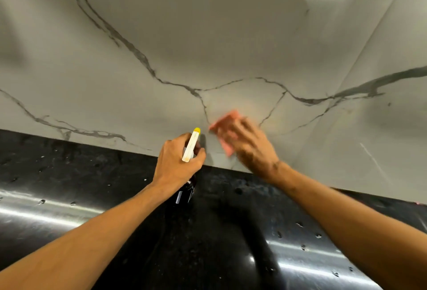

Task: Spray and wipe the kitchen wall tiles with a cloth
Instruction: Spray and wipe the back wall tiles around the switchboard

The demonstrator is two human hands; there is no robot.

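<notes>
The glossy grey-white marble-look wall tiles (pixel 208 35), crossed by dark veins, fill the view from 9 o'clock over 12 to 3. The polished black stone countertop (pixel 80 174), dotted with water drops, takes the lower part from 4 o'clock round to 8.

The left hand (pixel 178 162), just below the middle of the view toward 6 o'clock, has its fingers curled tight round the neck of a dark-bodied spray bottle with a white trigger head (pixel 191 145). The bottle is upright above the counter, close to the wall's lower edge. At about 2 o'clock from it, the right hand (pixel 251 146) lies on the wall with fingers that look stretched out flat, though blur softens them. It presses a pink rectangular cleaning cloth (pixel 225 125) against the tile, and the cloth shows past the fingertips toward 11 o'clock. The bottle's small yellow nozzle (pixel 197 130) points up toward 12 o'clock at the tile, just beside the cloth's near corner.

The blur on the right hand and cloth suggests the wiping step is under way on this low patch. Whether the tile here is wet cannot be told. Next, the cloth probably needs even strokes outward toward 3 o'clock and upward. Then the bottle must be aimed at an uncleaned patch before the trigger is squeezed.
</notes>
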